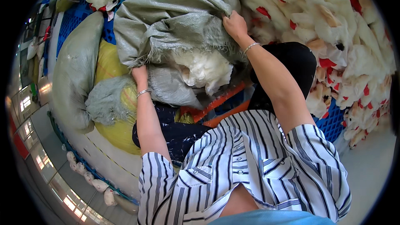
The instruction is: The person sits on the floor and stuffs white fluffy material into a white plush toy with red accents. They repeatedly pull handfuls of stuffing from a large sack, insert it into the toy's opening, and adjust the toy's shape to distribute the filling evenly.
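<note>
A large grey-green woven sack (175,8) lies before me with its frayed mouth toward my body. White fluffy material (208,70) bulges out of the opening. My left hand (140,74) is closed on the sack's edge at the left of the mouth, its fingertips partly hidden under the cloth. Higher up, at the right side, my right hand (235,25) grips a fold of the same sack. Below the fluffy material, a grey flap of woven cloth (171,86) hangs near my left wrist.
On the right rises a big heap of white plush pieces (316,8) with red and black patches. Full grey (77,66) and yellow (112,135) sacks stand at the left. Blue plastic crates (331,123) show beneath the heap. An orange bar (227,112) crosses between my knees.
</note>
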A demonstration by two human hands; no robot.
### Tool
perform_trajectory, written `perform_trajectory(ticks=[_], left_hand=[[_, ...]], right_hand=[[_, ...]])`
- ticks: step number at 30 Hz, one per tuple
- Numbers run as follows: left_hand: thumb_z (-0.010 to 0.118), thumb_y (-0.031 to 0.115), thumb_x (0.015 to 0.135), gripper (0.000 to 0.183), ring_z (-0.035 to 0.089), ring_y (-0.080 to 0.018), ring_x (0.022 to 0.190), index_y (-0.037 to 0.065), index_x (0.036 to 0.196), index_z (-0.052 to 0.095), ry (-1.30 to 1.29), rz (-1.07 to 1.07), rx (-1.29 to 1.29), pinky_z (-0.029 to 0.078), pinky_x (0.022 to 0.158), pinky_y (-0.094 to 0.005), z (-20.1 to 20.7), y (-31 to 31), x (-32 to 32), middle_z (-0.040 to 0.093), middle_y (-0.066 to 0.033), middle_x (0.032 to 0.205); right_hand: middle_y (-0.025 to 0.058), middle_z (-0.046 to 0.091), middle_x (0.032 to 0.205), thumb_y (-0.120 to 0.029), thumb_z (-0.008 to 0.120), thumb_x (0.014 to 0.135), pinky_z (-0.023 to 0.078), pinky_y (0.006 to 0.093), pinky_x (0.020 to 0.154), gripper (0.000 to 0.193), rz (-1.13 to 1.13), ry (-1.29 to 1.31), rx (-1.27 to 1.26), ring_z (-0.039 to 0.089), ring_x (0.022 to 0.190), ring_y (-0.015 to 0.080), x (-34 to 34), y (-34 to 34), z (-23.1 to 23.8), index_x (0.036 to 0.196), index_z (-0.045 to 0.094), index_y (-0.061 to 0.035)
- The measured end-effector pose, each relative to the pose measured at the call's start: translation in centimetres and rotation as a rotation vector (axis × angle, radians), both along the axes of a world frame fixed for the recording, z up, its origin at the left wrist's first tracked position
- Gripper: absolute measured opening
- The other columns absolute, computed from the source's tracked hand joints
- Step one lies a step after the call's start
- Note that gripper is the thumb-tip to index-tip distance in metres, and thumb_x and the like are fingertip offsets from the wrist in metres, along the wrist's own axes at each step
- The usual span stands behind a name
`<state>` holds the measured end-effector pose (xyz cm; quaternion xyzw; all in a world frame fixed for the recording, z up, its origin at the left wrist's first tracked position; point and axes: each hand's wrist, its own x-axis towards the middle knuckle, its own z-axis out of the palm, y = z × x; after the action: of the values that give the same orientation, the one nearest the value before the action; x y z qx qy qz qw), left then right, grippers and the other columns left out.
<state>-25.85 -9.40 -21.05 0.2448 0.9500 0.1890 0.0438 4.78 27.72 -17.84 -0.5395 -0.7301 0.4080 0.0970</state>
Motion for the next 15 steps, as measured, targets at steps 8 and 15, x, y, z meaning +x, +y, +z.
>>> perform_trajectory(ticks=[8,15], left_hand=[[0.060,0.014,0.088,0.039,0.058,-0.0206,0.102,-0.006,0.122,0.060,-0.373,0.209,0.522,0.045,0.089,-0.0324,6.5,2.3,5.8,0.065,-0.0124,0.119],[0.057,0.014,0.092,0.037,0.058,-0.0209,0.109,-0.006,0.124,0.058,-0.417,0.165,0.688,0.044,0.094,-0.0330,18.0,-0.2,11.6,0.062,-0.0120,0.123]], right_hand=[[0.0335,0.062,0.090,-0.039,0.052,0.088,0.048,0.0486,0.082,0.050,0.152,0.231,-0.113,0.061,0.092,0.0476,1.2,-0.2,6.6,0.090,0.064,0.0100],[0.0117,0.068,0.088,-0.047,0.059,0.089,0.049,0.0347,0.072,0.057,0.059,0.559,-0.402,0.063,0.079,0.0192,6.7,3.0,18.6,0.105,0.063,0.0087]])
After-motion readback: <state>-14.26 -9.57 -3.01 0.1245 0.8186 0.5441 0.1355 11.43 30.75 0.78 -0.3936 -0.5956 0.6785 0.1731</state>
